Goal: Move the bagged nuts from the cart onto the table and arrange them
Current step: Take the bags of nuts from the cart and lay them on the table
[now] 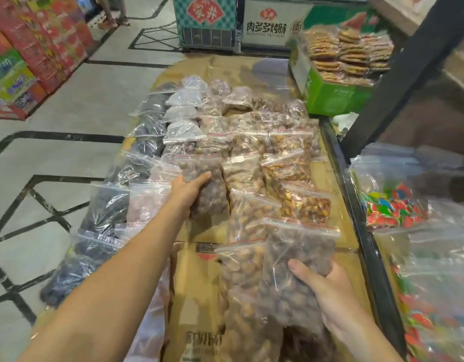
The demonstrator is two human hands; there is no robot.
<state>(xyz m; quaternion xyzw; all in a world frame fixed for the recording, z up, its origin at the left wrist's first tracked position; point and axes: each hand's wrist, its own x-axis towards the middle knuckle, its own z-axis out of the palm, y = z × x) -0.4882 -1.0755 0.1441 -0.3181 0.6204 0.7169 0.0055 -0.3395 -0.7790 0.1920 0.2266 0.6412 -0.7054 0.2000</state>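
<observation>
head view: the person's left hand (190, 185) is curled round a clear zip bag of brown nuts (202, 186), holding it in among the rows of bagged nuts (251, 142) laid out on the flattened brown cardboard (194, 283) covering the table. right hand (327, 288) grips a second clear red-zip bag of darker brown nuts (296, 267) near the front edge, thumb on top. green carton of stacked snack packs (332, 96) sits at the far right corner
</observation>
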